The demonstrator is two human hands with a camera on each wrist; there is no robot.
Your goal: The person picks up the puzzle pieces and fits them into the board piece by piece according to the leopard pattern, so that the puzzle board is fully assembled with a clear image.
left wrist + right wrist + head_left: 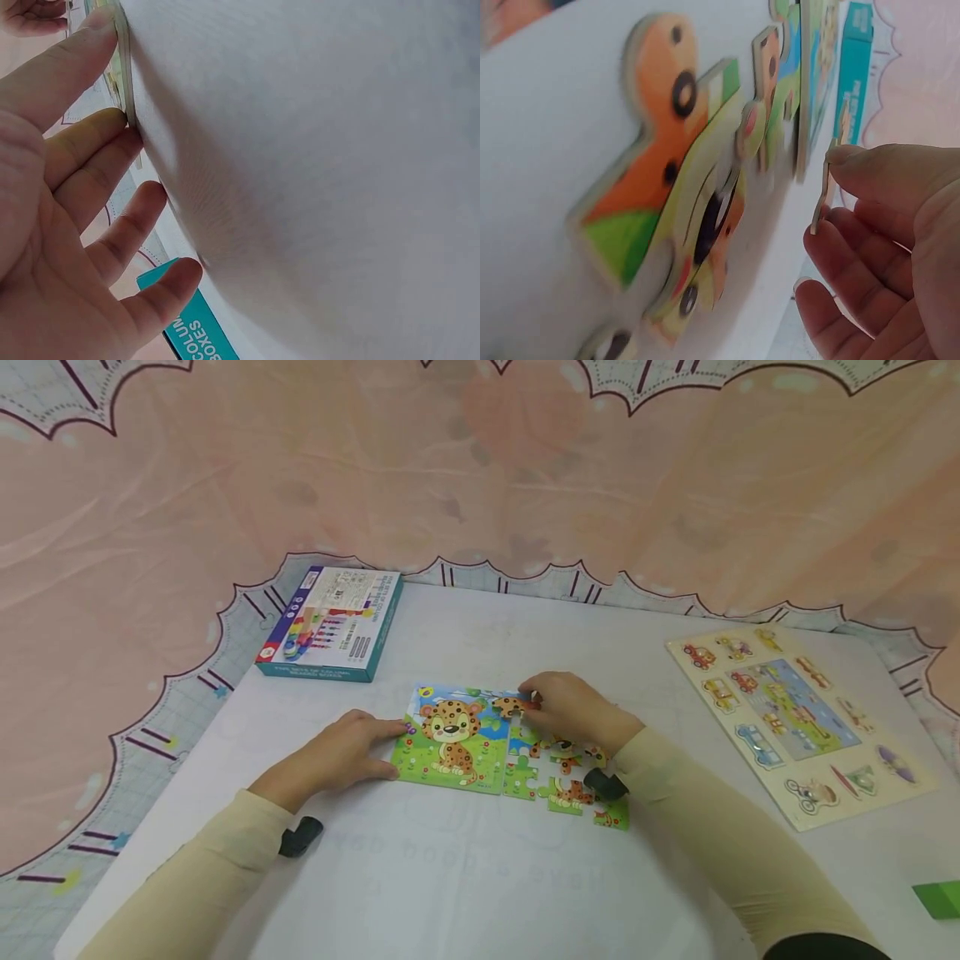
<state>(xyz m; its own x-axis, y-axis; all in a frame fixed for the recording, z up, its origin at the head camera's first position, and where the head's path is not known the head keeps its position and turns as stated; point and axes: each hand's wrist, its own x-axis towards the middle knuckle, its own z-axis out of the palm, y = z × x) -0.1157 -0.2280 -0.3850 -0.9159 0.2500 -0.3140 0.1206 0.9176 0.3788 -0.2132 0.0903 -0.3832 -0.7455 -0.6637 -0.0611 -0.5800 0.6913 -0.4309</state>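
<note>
A puzzle board (487, 764) with a leopard picture lies on the table in the head view. At its left edge, my left hand (345, 747) touches it with thumb and fingertips; the other fingers are spread in the left wrist view. My right hand (573, 702) pinches an orange spotted puzzle piece (510, 706) between thumb and fingers, over the board's upper right corner. That piece (823, 191) appears edge-on in the right wrist view, raised off the table. Beside the board, several joined pieces (519, 781) line its right edge. Loose leopard pieces (567, 797) lie further right, partly hidden by the right wrist.
A teal-sided box (337, 627) lies at the back left of the white table (450, 877). To the right is a peg-style board (780, 768) with vehicle pictures. A green block (937, 900) sits at the right edge. A patterned curtain (480, 485) hangs behind.
</note>
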